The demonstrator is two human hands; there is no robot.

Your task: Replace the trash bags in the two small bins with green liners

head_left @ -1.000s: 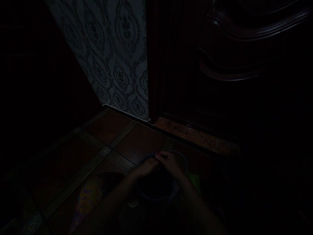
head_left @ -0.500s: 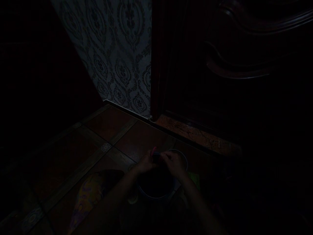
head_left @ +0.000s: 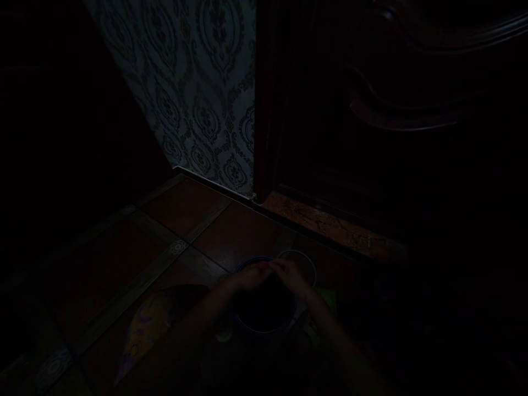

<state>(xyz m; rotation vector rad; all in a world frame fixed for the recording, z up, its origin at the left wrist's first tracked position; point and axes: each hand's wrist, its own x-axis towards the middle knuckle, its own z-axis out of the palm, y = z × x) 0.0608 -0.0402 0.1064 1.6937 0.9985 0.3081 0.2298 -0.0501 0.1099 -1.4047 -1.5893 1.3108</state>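
The view is very dark. My left hand [head_left: 251,276] is over the far part of a round, blue-rimmed container [head_left: 264,332], its fingers pointing right. My right hand [head_left: 289,274] comes in from the other side, and the fingertips of both meet above the container. Between them shows a small pinkish-red thing [head_left: 264,264], too dim to name. The fingers of both hands look bent together around it. What lies inside the container is lost in blackness.
Beside the container, to its right, stands another round thing with a pale rim [head_left: 314,269]. Something green [head_left: 329,300] lies near my right forearm. Yellow-and-purple patterned cloth [head_left: 144,324] shows at left. Beyond the tiled floor [head_left: 223,234] are a patterned wall [head_left: 206,115] and dark carved wood [head_left: 404,124].
The pink thing stood up above my left hand before; now it lies low between my fingertips. My left hand has flattened and dropped slightly, uncovering the container's far rim.
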